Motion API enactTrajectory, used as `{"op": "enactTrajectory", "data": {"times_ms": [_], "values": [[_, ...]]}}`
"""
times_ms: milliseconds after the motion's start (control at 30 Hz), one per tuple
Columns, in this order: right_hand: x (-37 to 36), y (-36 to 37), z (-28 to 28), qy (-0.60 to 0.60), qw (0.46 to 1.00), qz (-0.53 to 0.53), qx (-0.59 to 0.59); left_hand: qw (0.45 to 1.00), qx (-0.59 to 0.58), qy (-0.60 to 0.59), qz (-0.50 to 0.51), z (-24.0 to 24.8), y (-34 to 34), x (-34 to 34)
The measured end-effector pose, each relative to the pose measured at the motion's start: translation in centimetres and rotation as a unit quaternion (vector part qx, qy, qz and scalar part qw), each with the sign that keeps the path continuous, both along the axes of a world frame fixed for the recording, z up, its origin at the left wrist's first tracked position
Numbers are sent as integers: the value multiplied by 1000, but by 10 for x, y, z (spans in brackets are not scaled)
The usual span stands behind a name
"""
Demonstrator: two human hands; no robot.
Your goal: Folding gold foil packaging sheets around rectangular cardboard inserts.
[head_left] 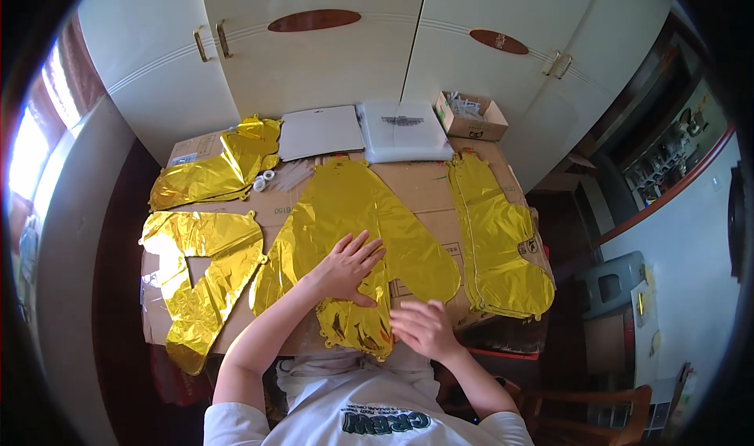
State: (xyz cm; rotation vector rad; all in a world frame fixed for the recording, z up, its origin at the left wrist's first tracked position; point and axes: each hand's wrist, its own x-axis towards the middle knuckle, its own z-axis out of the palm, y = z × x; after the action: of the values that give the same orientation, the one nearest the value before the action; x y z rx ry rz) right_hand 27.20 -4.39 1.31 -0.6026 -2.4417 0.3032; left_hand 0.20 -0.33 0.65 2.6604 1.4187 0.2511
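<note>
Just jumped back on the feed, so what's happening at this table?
A person is handling the flat, gold foil piece in the middle. The left hand lies spread on it, while the right hand is by its lower right edge; whether that one grips the foil is unclear. Two other gold foil pieces lie to the left, one behind the other, and another to the right. An open box of small items stands at the back right.
</note>
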Motion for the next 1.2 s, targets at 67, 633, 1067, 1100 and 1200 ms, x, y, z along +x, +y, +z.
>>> {"op": "enactTrajectory", "data": {"times_ms": [67, 633, 1067, 1100, 1200], "values": [[-9, 13, 2, -27, 1000, -3, 15, 1000, 3, 6, -1, 1, 0, 0], [-21, 44, 8, -225, 974, 4, -39, 1000, 8, 21, -4, 3, -1, 0], [-20, 73, -3, -113, 986, 8, -121, 1000, 8, -10, -6, 3, 1, -1], [-20, 75, -9, -102, 989, 1, -105, 1000, 9, -10, -5, 3, 0, -1], [-19, 78, -19, -121, 991, -28, -59, 1000, 11, -4, 0, 4, -1, 1]]}}
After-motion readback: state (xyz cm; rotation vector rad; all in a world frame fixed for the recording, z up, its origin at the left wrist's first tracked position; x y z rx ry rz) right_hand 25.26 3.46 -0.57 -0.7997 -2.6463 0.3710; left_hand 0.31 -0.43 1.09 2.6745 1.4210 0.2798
